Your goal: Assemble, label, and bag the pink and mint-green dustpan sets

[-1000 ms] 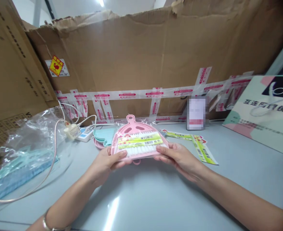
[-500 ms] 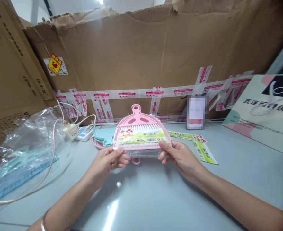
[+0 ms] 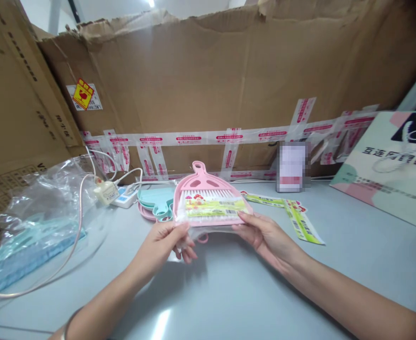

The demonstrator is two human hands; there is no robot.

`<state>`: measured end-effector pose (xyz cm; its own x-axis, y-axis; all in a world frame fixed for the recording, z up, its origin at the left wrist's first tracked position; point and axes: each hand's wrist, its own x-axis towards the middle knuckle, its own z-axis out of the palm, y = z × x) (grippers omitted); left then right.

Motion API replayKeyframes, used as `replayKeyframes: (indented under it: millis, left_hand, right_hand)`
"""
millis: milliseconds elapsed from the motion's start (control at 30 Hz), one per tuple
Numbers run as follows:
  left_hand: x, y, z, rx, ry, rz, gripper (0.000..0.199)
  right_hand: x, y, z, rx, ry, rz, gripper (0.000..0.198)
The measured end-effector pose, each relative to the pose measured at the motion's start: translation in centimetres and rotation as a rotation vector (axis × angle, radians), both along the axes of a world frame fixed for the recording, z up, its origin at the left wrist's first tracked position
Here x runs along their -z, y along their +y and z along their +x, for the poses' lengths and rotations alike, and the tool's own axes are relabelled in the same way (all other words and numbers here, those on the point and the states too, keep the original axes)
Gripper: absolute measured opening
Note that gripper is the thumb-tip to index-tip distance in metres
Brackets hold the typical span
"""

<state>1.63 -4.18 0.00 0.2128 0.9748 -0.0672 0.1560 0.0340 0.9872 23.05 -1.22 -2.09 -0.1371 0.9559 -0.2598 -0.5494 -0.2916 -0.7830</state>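
- Holding a pink plastic dustpan with a white-bristled brush (image 3: pixel 208 200) in a clear wrapper, both hands are keeping it just above the pale grey table (image 3: pixel 229 293), near the taped cardboard wall (image 3: pixel 229 80).
- The left hand (image 3: pixel 165 241) is pinching the wrapper's lower left edge, fingers curled around it.
- The right hand (image 3: pixel 264 233) is gripping the lower right edge, thumb on top.
- A teal and pink stack of dustpans (image 3: pixel 154 203) is lying just behind on the left.
- Green printed labels (image 3: pixel 296 219) are lying on the right side.
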Motion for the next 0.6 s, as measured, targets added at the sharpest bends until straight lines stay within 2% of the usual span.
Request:
replayKeyframes:
  millis: [67, 100, 200, 267, 333, 400, 600]
  left_hand:
    - [-0.3, -0.2, -0.3, 0.019, 0.003, 0.097, 0.037]
    - [-0.5, -0.3, -0.6, 0.042, -0.024, 0.151, 0.045]
    - [-1.1, -0.7, -1.5, 0.155, -0.071, 0.283, 0.087]
    - [-1.3, -0.8, -1.9, 0.201, 0.053, 0.369, 0.1]
    - [-1.3, -0.8, -2.1, 0.227, 0.255, 0.464, 0.098]
    - [-1.2, -0.6, -2.2, 0.261, 0.388, 0.538, 0.086]
    - [-0.7, -0.1, -2.4, 0.252, 0.448, 0.625, 0.058]
  right_hand:
    - [-0.3, 0.1, 0.2, 0.047, 0.003, -0.018, 0.012]
    - [-0.5, 0.2, 0.3, 0.065, -0.001, -0.024, 0.01]
    - [-1.0, 0.1, 0.5, 0.08, -0.022, -0.022, 0.006]
    - [-1.2, 0.0, 0.6, 0.056, -0.028, -0.012, 0.008]
    - [-1.3, -0.1, 0.6, 0.034, -0.028, -0.013, 0.009]
    - [-1.1, -0.1, 0.6, 0.022, -0.031, -0.009, 0.01]
    - [-0.9, 0.2, 0.8, 0.016, -0.075, 0.031, 0.02]
